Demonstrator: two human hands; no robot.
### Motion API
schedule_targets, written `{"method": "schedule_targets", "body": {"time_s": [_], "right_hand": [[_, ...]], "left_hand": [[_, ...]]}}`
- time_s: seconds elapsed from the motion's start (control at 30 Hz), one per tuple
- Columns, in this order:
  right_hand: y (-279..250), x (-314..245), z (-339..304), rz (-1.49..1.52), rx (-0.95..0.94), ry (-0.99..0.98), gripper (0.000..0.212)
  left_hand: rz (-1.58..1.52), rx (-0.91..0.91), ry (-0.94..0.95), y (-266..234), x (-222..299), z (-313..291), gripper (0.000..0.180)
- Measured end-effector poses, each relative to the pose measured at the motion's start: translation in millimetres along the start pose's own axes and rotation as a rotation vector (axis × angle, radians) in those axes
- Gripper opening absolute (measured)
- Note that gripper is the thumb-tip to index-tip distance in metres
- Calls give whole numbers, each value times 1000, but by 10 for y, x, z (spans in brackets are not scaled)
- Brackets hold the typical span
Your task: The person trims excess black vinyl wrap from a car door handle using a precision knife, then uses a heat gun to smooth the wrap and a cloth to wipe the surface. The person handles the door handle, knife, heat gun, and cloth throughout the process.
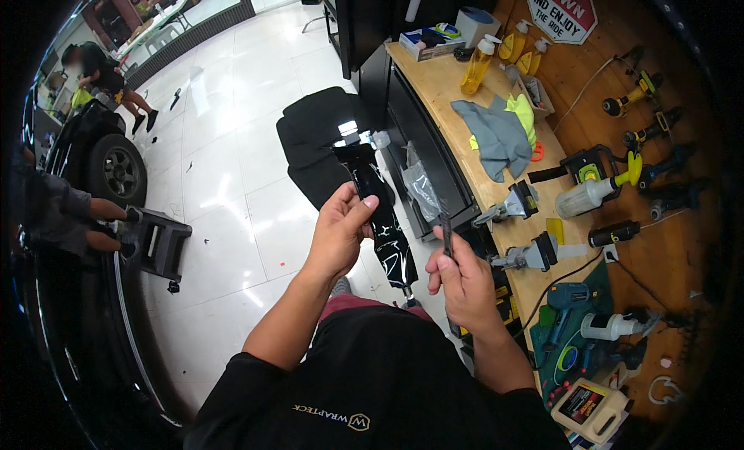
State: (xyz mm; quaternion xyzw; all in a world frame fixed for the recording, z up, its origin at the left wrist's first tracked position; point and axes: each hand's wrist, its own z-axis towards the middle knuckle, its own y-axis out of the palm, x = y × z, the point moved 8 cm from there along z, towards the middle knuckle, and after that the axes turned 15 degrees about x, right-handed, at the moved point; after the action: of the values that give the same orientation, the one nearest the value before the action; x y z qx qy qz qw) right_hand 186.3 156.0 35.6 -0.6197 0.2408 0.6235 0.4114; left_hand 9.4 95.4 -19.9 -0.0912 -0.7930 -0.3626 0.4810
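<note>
My left hand pinches the black part, which extends from under my thumb toward my body. My right hand grips a slim tool, right of the part. Judgement: part being readied; next move calls for steady left fingers.

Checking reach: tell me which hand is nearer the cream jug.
Right: the right hand is above-left of the cream jug in view; the left hand is farther left.

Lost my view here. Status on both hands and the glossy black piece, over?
Left hand gripping glossy black piece. Right hand holding slim dark tool. Clear plastic just beyond right hand.
</note>
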Motion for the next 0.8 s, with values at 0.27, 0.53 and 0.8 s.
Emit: {"method": "schedule_targets", "body": {"time_s": [0.27, 0.53, 0.8], "right_hand": [[352, -198, 179, -175, 25, -91, 25], [512, -323, 175, -367, -18, -180, 36], [538, -351, 148, -429, -20, -231, 36]], "left_hand": [[157, -46, 108, -29, 280, -69, 24], [131, -34, 78, -165, 265, 16, 26], [86, 11, 51, -175, 219, 17, 27]]}}
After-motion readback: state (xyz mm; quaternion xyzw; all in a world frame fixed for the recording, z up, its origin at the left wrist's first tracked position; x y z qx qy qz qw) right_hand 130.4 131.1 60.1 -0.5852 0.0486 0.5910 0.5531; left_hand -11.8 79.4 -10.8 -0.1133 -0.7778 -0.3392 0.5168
